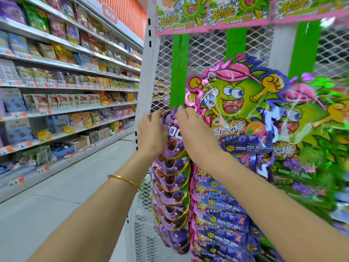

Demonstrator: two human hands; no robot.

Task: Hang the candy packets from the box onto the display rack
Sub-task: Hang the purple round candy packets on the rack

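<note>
A white mesh display rack [207,48] carries green hanging strips. On the leftmost green strip [179,72] hangs a column of several purple grape candy packets [172,186]. My left hand [152,135] and my right hand [196,137] both pinch the top edge of the uppermost purple packet [172,129], right at the strip's lower free end. The middle strip [236,44] holds large green-monster candy packets [236,103] over a stack of purple-blue ones [221,214]. More green packets [317,129] hang at the right. No box is in view.
A long shelf wall [66,87] of snack bags with price tags runs along the left. A pale tiled aisle floor [56,195] lies between it and the rack. A gold bangle [124,181] sits on my left wrist.
</note>
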